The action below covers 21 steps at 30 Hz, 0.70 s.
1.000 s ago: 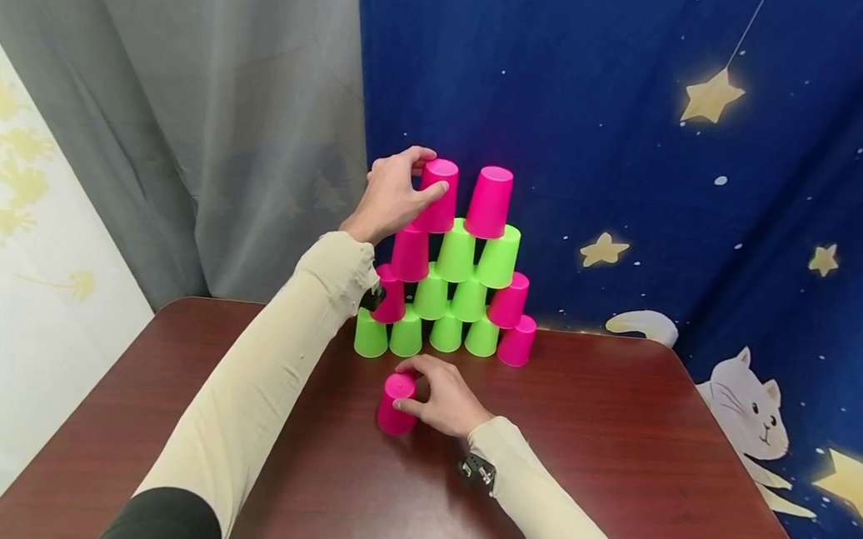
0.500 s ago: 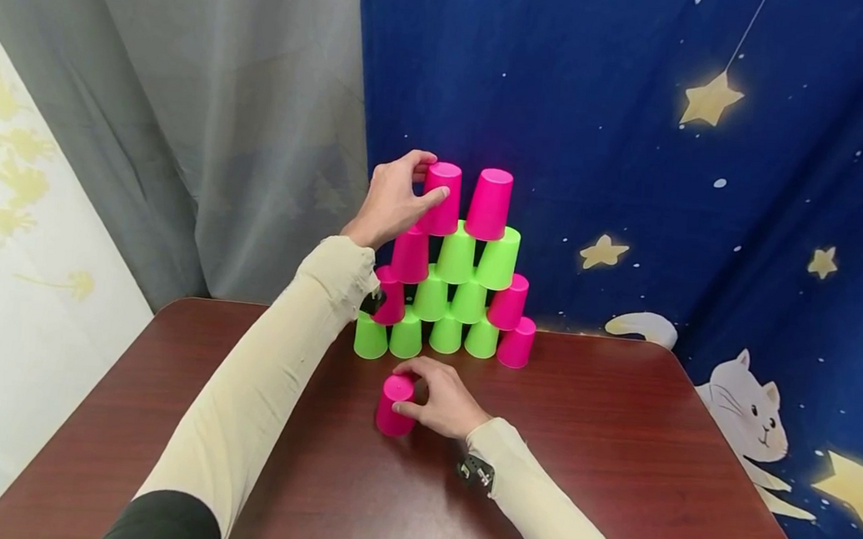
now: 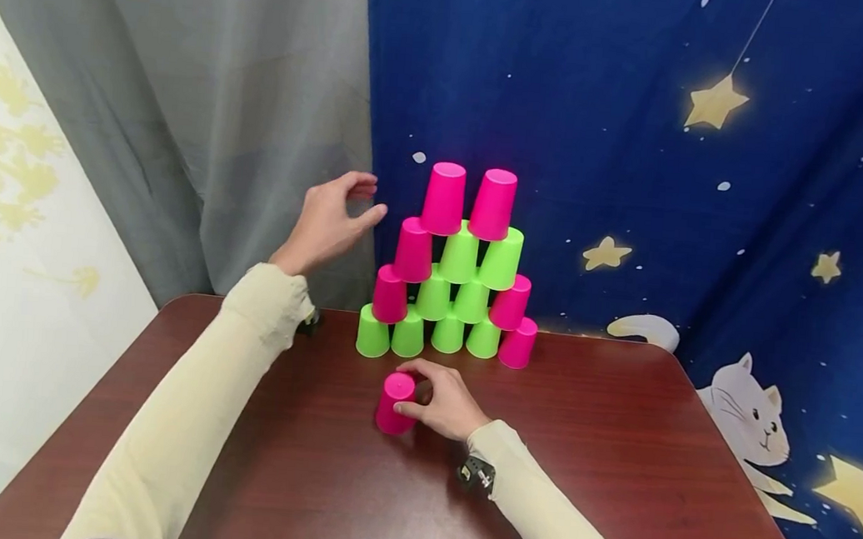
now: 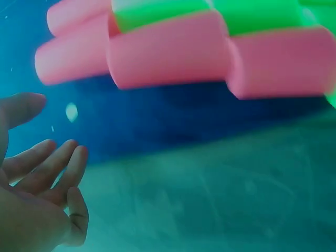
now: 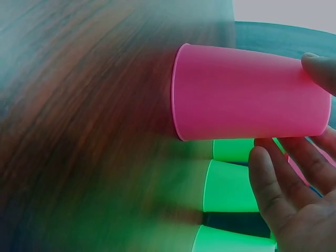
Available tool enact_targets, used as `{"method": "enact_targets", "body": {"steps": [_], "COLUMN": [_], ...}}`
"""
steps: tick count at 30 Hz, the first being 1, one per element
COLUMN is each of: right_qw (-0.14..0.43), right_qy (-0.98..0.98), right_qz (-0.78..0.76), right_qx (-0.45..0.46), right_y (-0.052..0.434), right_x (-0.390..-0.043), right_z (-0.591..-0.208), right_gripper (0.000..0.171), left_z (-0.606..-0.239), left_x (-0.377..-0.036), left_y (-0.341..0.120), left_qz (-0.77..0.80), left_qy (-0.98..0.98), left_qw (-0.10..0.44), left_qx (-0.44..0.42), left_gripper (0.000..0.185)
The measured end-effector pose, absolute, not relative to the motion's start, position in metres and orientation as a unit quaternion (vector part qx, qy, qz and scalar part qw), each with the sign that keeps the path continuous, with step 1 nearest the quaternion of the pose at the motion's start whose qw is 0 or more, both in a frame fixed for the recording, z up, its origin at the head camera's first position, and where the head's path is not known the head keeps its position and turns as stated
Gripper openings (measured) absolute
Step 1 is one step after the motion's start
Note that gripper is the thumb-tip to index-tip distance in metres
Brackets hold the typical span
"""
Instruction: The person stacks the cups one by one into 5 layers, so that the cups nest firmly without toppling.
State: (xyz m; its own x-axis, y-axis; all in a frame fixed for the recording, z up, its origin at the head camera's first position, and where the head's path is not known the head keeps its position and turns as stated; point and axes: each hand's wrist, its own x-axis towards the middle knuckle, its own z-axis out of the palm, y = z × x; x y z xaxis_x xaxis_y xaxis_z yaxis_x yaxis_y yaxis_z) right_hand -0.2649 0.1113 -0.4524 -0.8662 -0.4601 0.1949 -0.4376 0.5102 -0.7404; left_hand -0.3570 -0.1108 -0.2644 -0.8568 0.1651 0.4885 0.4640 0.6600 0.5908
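Observation:
A pyramid of upside-down pink and green cups stands at the back of the table, its top row made of a left pink cup [image 3: 444,199] and a right pink cup [image 3: 493,205]. Left of that top row, my left hand [image 3: 330,221] is in the air with fingers apart, touching nothing; the left wrist view shows a gap between the hand [image 4: 42,199] and the cups. My right hand [image 3: 446,402] holds a single pink cup [image 3: 394,413] between thumb and fingers, upside down in front of the pyramid. In the right wrist view this pink cup [image 5: 247,94] hides part of the green cups.
Below the top row come three further rows, with a pink cup [image 3: 518,343] at the right end of the lowest. The brown table [image 3: 614,449] extends to both sides. Behind it hang a grey curtain [image 3: 279,83] and a blue star-patterned curtain [image 3: 599,131].
My left hand has let go of the top-left pink cup and moved away to the left and slightly down. That cup stays on the pyramid. The right hand still holds its cup in place.

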Motion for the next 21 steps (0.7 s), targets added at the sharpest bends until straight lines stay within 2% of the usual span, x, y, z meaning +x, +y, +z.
{"method": "enact_targets", "body": {"steps": [7,15,21], "right_qw": [0.017,0.027,0.022], "right_qy": [0.87,0.868,0.872], "right_qz": [-0.422,-0.427,-0.415], "right_qx": [-0.256,-0.253,-0.258], "right_y": [0.11,0.115,0.118], "right_x": [-0.267,-0.27,-0.274], "right_z": [-0.453,-0.449,-0.436], "right_gripper": [0.046,0.046,0.047], "left_z": [-0.32,-0.391,-0.429], "left_x": [-0.324,-0.281,-0.252], "left_y": [-0.151,-0.155,-0.154], "left_qz": [-0.362,-0.383,-0.401], "left_qy": [-0.895,-0.896,-0.893], "left_qw": [0.193,0.103,0.053], "left_qx": [-0.177,-0.199,-0.198], "left_gripper": [0.04,0.029,0.024]}}
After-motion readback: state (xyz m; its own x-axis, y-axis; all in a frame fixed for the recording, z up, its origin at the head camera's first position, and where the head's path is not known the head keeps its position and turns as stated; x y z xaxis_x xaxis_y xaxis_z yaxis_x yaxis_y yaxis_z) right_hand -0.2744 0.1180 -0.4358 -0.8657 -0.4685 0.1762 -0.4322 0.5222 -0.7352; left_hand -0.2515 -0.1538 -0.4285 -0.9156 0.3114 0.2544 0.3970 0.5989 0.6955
